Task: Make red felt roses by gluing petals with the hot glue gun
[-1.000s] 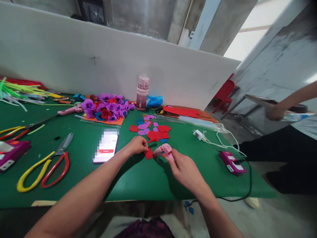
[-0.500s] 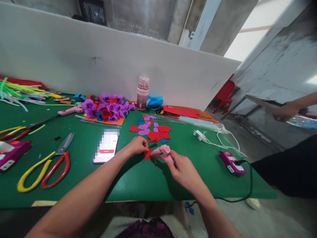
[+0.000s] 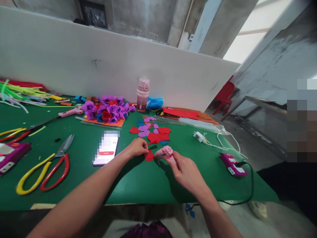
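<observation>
**Right hand (image 3: 184, 167) is drawing the pink gun-shaped tool (image 3: 165, 152) back from a red square (image 3: 149, 155)**

Half a second ago the tool's nose was overlapping the square's right side; now it is pointing at that edge from just beside it, and more of the red is showing. The right hand is wrapping its fingers around the tool's handle. The left hand (image 3: 137, 147) is keeping its place, pinching thumb and fingertips together at the square's upper left corner. A thin pale line is jutting from those fingertips, too fine to identify. The phone (image 3: 110, 150), lying left of the left hand, is now showing 44 instead of 43. Far to the right of the right hand, a co-worker's dark-clothed leg (image 3: 289, 185) is showing below a pixelated patch, where a hand was visible earlier.

The square is looking flat, matte and straight-edged, lying between the two hands on the smooth, faintly glossy green tabletop (image 3: 138, 185). The tool is shining like hard plastic, rounded at its top. Just beyond the hands, loose purple petals (image 3: 143, 127) with rounded outlines are lying near larger red cutouts (image 3: 159, 135). Farther off, beyond the left hand, curled purple roses (image 3: 115, 108) are crowding together in layered folds. Well left of the left hand, metal-bladed scissors (image 3: 64, 145) are lying open-handled, one loop yellow, the other red.
</observation>
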Available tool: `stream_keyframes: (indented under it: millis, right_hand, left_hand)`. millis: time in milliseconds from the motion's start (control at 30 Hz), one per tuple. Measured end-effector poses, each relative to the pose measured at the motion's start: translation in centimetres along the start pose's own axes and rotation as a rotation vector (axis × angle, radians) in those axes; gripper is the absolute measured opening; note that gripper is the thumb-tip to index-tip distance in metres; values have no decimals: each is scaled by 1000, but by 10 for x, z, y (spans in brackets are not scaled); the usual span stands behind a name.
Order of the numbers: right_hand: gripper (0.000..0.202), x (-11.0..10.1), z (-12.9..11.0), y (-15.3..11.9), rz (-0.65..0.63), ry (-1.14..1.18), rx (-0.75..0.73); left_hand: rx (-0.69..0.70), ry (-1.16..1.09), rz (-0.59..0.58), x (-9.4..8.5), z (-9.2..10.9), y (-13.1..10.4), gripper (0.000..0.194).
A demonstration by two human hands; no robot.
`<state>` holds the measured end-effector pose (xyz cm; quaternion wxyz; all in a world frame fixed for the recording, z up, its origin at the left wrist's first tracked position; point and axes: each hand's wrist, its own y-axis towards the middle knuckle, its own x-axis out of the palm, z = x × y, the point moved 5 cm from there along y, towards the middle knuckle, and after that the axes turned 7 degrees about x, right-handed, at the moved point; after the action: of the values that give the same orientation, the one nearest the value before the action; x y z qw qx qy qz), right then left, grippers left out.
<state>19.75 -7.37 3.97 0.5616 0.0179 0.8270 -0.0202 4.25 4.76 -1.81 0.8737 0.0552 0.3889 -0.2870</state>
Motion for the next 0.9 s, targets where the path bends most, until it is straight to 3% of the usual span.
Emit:
stream_keyframes:
  millis: [167,500,733,900]
  right_hand:
    - [21,-7,1,-2,25,72,-4]
    - [23,6,-1,0,4,39,-3]
    - [22,-4,4,-2,48,71,3]
    - [24,1,-4,-3,6,118,-38]
  left_hand:
    - [6,13,-17,-1,2,-1,13]
    - [21,33,-11,-1,1,0,12]
    - [8,19,-12,-1,1,0,11]
    - [5,7,-8,0,0,0,13]
